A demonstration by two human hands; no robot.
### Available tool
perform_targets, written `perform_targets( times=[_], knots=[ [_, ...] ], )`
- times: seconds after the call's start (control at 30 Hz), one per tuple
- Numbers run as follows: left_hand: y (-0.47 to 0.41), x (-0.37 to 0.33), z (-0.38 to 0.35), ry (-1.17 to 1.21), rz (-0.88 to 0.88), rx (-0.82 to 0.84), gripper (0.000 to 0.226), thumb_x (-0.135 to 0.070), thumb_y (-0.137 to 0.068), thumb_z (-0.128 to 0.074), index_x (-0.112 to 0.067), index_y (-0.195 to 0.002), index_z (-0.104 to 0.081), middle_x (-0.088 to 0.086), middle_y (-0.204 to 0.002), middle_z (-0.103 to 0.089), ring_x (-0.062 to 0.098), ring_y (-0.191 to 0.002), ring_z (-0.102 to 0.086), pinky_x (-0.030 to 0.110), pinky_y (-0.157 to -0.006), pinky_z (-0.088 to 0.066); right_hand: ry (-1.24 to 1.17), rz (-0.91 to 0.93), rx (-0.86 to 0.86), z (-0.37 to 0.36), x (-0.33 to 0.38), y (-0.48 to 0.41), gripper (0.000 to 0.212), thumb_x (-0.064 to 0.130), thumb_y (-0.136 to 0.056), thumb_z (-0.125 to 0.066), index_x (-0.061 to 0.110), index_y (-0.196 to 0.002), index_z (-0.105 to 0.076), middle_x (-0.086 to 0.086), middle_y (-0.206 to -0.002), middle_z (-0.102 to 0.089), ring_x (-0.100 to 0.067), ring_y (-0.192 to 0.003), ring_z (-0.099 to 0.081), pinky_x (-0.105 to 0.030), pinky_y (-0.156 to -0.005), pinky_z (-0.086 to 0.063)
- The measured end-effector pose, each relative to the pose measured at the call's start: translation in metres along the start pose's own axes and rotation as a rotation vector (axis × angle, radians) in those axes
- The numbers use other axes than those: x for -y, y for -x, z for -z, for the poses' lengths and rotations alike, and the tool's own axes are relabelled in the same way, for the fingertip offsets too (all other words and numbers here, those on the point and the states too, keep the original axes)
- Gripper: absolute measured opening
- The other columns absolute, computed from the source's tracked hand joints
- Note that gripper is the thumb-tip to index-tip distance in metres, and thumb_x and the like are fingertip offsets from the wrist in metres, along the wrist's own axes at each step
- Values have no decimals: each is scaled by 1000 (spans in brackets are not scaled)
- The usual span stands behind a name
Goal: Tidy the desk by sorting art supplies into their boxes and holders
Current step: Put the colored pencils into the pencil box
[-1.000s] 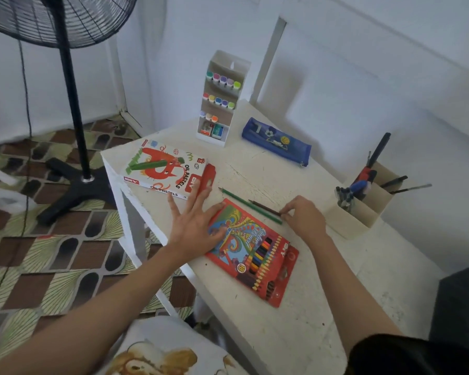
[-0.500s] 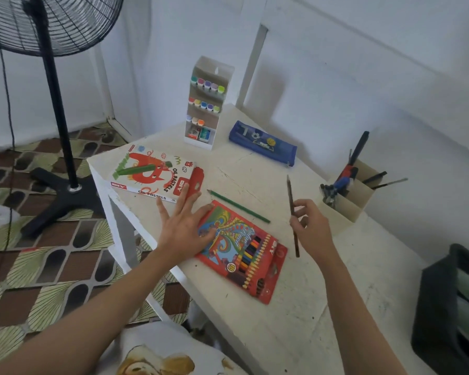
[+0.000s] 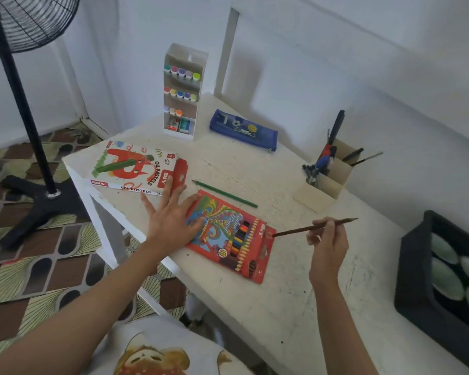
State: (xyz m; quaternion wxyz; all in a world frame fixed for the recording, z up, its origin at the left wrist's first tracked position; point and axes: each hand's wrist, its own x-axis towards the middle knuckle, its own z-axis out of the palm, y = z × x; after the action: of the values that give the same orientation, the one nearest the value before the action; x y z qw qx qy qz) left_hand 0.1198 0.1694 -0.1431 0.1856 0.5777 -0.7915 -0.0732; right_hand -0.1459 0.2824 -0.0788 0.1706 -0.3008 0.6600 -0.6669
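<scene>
Two hands work at the coloured-pencil box (image 3: 228,239), marked "18" and "DIY"; its script title is illegible. Left hand (image 3: 171,220) lies flat, fingers spread, on the box's left end. Right hand (image 3: 326,244), right of the box, pinches a brown pencil (image 3: 303,230). Just beyond lies a green pencil (image 3: 225,194). Beyond-left, a pastel box (image 3: 130,169) reads "OIL PASTELS", "DIY".

Left hand (image 3: 173,223): flat, fingers spread, pressing the left end of the pencil box (image 3: 228,239).
Right hand (image 3: 326,239): right of the pencil box, pinching a brown pencil (image 3: 295,230), its end at the box's flap.
Green pencil (image 3: 225,194): loose, just behind the pencil box.
</scene>
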Motion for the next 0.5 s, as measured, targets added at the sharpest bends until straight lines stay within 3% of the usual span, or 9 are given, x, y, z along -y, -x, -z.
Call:
perform_targets(
  times=[0.2, 0.5],
  knots=[
    [-1, 0, -1, -4, -11, 23, 77, -66, -73, -21, -31, -138, -43, 0, -151, -30, 17, -146, 9, 67, -102, 15, -95, -224, -216, -5, -15, -1, 9, 6, -98, -43, 12, -102, -48, -7, -82, -58, -8, -56, -60, -19, -58, -51],
    [1, 0, 0, 35, -28, 16, 78, -65, -73, -22, -28, -138, -44, 0, -148, -35, 16, -146, 6, 68, -103, 13, -223, -420, -356, -2, -25, -4, 29, 0, -95, -49, 15, -112, -31, -13, -85, -59, -17, -61, -63, -21, -55, -55]
  ],
)
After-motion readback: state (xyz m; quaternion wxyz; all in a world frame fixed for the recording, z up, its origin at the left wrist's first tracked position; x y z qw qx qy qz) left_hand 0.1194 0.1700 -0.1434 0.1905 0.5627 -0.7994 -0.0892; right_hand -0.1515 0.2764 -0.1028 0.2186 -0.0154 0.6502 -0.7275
